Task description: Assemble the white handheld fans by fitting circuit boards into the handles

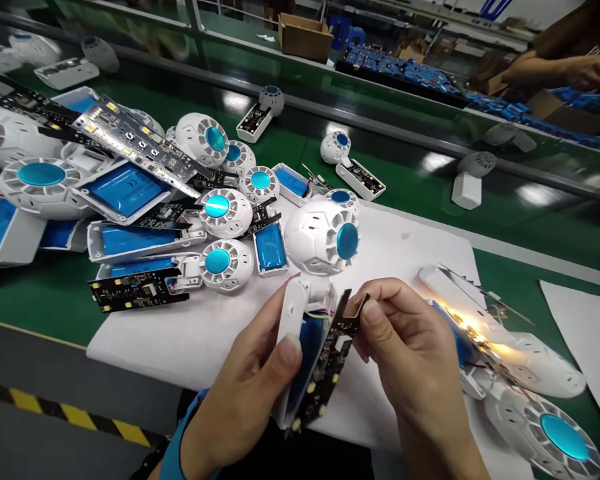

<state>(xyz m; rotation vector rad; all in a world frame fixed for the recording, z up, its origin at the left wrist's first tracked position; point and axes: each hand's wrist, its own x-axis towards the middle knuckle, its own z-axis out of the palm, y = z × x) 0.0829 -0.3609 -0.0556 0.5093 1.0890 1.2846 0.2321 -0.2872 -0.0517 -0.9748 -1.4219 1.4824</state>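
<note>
My left hand (250, 393) is wrapped round a white plastic housing (293, 320) that holds a blue battery. A black circuit board (330, 363) with small LEDs hangs from the housing on coloured wires. My right hand (410, 353) pinches the board's upper end between thumb and fingers. Both hands are low in the middle of the view, above a white foam sheet (190, 340). Just behind them lies a white ball-shaped fan head with a blue centre (325, 237).
A heap of open white housings, blue batteries, circuit boards and fan heads (145, 200) fills the left. To the right lies a unit with lit LEDs (475, 327) and more fan heads (545, 427). Behind runs a green conveyor belt (480, 220) carrying units. Another person's hand (575, 70) works at the far right.
</note>
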